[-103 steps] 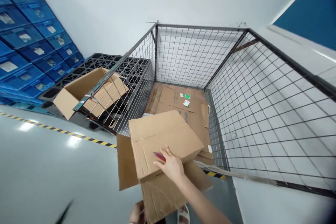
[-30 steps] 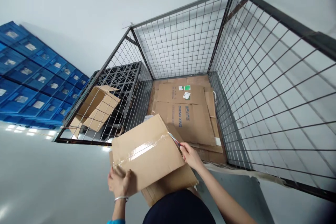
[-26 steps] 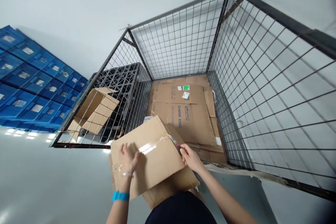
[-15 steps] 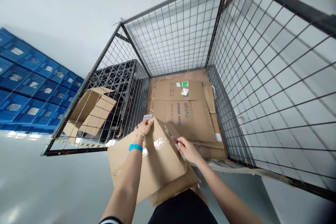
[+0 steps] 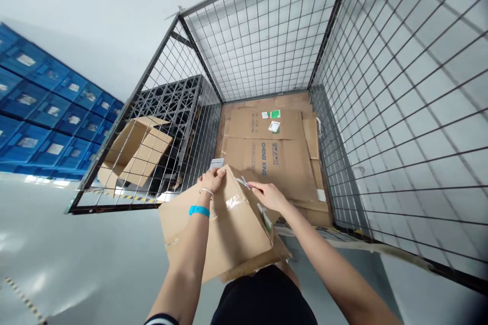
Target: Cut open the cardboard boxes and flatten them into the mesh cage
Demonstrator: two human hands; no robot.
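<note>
A cardboard box (image 5: 229, 236) with strips of clear tape leans toward my body at the cage's open front. My left hand (image 5: 212, 181) grips its upper edge near the far corner, fingers curled over it. In my right hand (image 5: 268, 195) is a pair of scissors (image 5: 247, 184), their blades slightly apart and pointing left at the box's far right edge. Whether the blades touch the cardboard I cannot tell. Behind the box, flattened cardboard sheets (image 5: 282, 165) lie in the wire cage (image 5: 263, 30); one carries blue "CHENG XING" print.
Left of the cage, an open cardboard box (image 5: 148, 155) sits by a black plastic lattice pallet (image 5: 168, 96). Stacked blue bins (image 5: 57, 106) line the far left. The cage's mesh side (image 5: 404, 96) rises on the right. A striped floor line (image 5: 25, 297) shows lower left.
My right hand has moved the scissors up and left along the box's edge, turning them flatter. My left hand stays on the box. The view has shifted slightly.
</note>
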